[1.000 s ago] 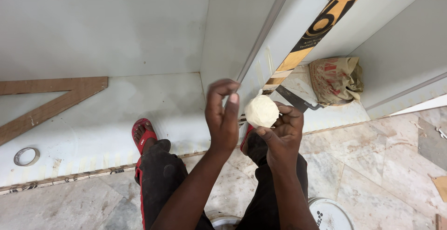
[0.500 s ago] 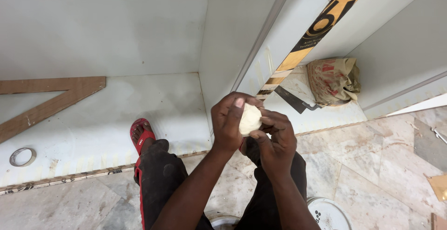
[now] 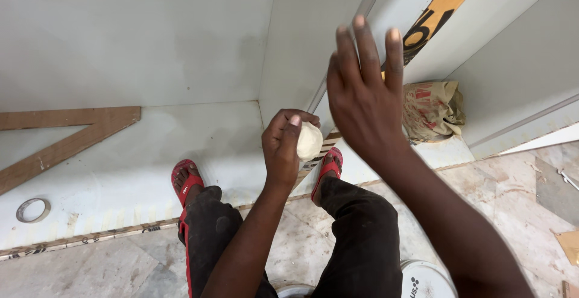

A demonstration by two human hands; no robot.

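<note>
Presently: left hand (image 3: 283,147) pinching a pale putty lump (image 3: 309,141) between thumb and fingers, beside the white panel edge (image 3: 268,63). Right hand (image 3: 365,90) raised above it, fingers spread, holding nothing. Risk: one-handed grip may slip, dropping the lump beside the red sandal (image 3: 325,170) below.

White laminate panels (image 3: 139,39) rise as walls around a white base board (image 3: 120,171), its front edge showing raw plywood. A wooden triangular frame (image 3: 60,138) and a tape roll (image 3: 32,210) lie on it. A crumpled brown sack (image 3: 431,110), perhaps cement, sits by the grey marble floor (image 3: 506,183).
</note>
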